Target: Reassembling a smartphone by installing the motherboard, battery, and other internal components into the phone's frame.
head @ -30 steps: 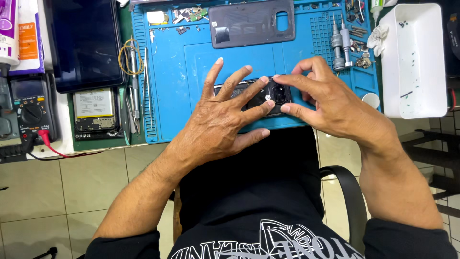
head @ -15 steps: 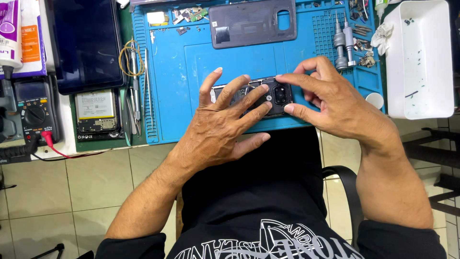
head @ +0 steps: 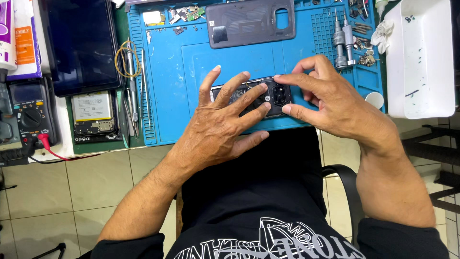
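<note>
A person sits at a desk [head: 72, 148] with a blue mat [head: 165, 81] on it. Both hands work on an opened phone [head: 268, 96] that lies flat near the front edge of the mat.

The left hand [head: 223, 127] lies on top of the phone with its fingers spread wide and flat. It presses the phone down and does not wrap around it. The right hand [head: 330, 103] holds the end with the camera part [head: 279, 95]. Its grip is narrow, with the thumb at the near edge and a finger at the far edge, pinching that end.

How far along is it? The phone's dark back cover [head: 249, 21] is already off and lies apart at the top of the mat. The insides of the phone show between the fingers. So the opening looks done, and I think the work inside is in the middle. The cover is not yet back on.

Small loose parts [head: 184, 14] lie at the top of the mat, and two screwdrivers [head: 342, 41] lie at the right. A white tray [head: 419, 62] stands at the right edge. It has only a few dark specks in it. On the left are tweezers [head: 133, 91], a dark tablet [head: 79, 43], another opened phone [head: 93, 117] and a meter [head: 31, 117] with a red lead.
</note>
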